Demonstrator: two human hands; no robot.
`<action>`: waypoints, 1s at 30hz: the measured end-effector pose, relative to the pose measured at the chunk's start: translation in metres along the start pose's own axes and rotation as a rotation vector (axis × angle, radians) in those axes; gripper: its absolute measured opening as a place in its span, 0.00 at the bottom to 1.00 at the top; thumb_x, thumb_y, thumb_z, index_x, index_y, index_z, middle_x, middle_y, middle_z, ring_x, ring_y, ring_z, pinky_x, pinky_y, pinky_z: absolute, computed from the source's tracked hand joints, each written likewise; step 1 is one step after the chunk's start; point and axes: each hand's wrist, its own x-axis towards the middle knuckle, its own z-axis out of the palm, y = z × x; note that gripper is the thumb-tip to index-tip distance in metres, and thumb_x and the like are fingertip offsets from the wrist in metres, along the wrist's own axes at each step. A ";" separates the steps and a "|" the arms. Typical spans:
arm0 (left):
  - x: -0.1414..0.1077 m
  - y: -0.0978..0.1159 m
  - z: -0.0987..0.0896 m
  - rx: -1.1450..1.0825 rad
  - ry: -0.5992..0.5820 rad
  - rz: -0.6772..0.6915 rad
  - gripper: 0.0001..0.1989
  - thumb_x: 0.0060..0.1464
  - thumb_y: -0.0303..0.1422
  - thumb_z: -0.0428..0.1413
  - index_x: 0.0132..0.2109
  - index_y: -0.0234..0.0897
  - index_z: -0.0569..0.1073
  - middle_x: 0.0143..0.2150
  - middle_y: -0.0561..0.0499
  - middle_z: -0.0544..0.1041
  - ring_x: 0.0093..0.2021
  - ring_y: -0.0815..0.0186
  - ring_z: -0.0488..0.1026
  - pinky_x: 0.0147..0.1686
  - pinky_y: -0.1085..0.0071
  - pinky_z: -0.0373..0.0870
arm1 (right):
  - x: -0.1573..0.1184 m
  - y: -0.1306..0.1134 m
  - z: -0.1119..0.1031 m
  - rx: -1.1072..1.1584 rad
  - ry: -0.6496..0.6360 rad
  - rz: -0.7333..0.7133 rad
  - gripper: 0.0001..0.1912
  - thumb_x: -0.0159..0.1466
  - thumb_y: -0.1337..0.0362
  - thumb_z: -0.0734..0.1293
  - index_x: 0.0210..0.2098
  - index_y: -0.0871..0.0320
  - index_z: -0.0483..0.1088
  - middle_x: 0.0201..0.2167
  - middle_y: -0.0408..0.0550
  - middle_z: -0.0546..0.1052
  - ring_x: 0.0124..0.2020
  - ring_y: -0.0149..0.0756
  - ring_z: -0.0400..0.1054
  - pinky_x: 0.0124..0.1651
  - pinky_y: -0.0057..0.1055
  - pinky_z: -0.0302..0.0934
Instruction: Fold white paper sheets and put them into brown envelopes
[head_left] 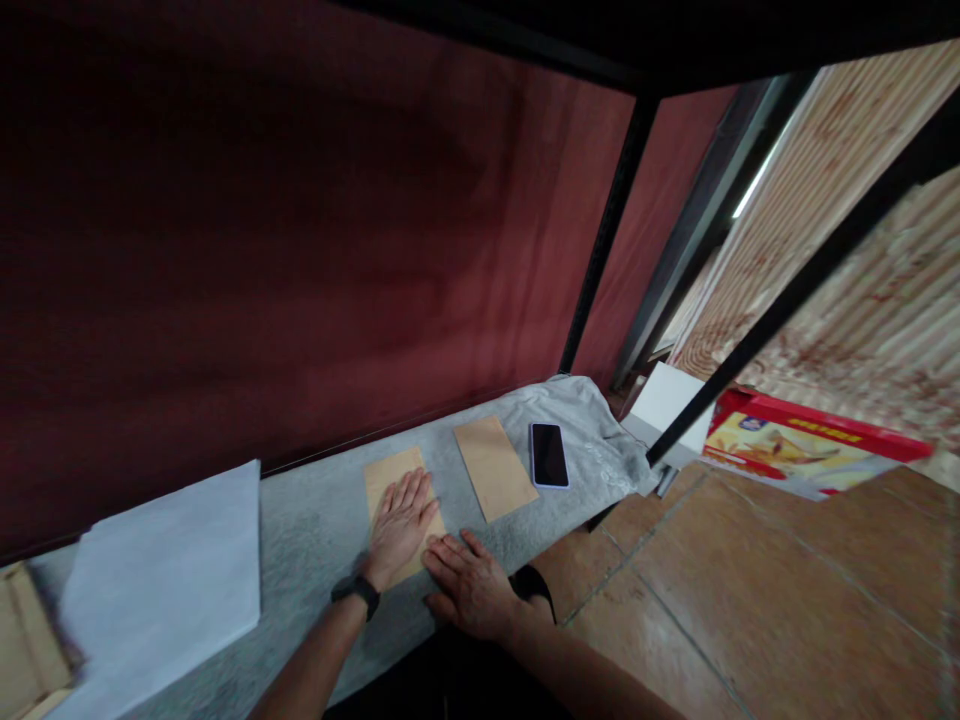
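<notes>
My left hand (405, 522), with a dark watch on its wrist, lies flat and spread on a tan paper piece (382, 478) that looks like an envelope. Its palm hides much of that paper. At the paper's lower right edge, my right hand (472, 585) rests palm down, fingers stretched out and their tips touching the edge. A second tan paper piece (495, 468) of similar look lies to the right, apart from both hands. Beyond it a phone (550, 456) with a dark screen rests on the grey cloth-covered shelf (307, 540).
White paper sheets (172, 570) lie at the left, beside tan cardboard-like pieces (30, 640). A black metal post (611, 240) rises at the shelf's back right corner. A white box (667, 405) and a red and yellow printed box (810, 445) are to the right, above the tiled floor (675, 570).
</notes>
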 end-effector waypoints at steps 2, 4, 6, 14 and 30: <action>-0.019 0.000 0.001 -0.013 0.036 0.081 0.31 0.69 0.44 0.36 0.74 0.39 0.52 0.74 0.44 0.57 0.75 0.56 0.50 0.71 0.50 0.49 | 0.000 0.001 0.002 -0.002 0.003 0.001 0.31 0.75 0.48 0.56 0.71 0.56 0.55 0.69 0.50 0.63 0.70 0.41 0.56 0.73 0.47 0.44; -0.038 0.002 0.003 -0.028 0.066 0.133 0.31 0.69 0.42 0.37 0.75 0.40 0.47 0.74 0.46 0.58 0.74 0.59 0.51 0.71 0.52 0.50 | -0.001 0.001 0.005 -0.011 0.006 -0.002 0.31 0.75 0.48 0.56 0.71 0.57 0.55 0.69 0.51 0.64 0.69 0.42 0.57 0.73 0.48 0.44; -0.056 0.004 0.004 -0.037 0.079 0.159 0.31 0.70 0.41 0.38 0.75 0.42 0.44 0.73 0.47 0.59 0.74 0.60 0.52 0.71 0.53 0.50 | -0.001 0.002 0.006 -0.028 0.005 -0.005 0.31 0.74 0.48 0.57 0.70 0.58 0.56 0.68 0.53 0.66 0.69 0.42 0.57 0.73 0.48 0.45; -0.119 0.017 -0.007 -0.001 0.140 0.259 0.37 0.68 0.44 0.45 0.75 0.40 0.38 0.74 0.43 0.58 0.72 0.57 0.57 0.68 0.54 0.57 | -0.001 0.002 0.006 -0.056 0.005 0.000 0.30 0.75 0.50 0.57 0.70 0.57 0.56 0.70 0.52 0.62 0.70 0.41 0.55 0.73 0.47 0.44; -0.161 0.028 -0.041 -0.042 0.064 0.161 0.33 0.67 0.48 0.45 0.73 0.42 0.53 0.73 0.44 0.60 0.71 0.57 0.59 0.67 0.56 0.62 | -0.017 -0.014 0.030 -0.102 0.167 0.188 0.32 0.74 0.51 0.57 0.71 0.63 0.55 0.70 0.56 0.62 0.70 0.45 0.56 0.72 0.47 0.46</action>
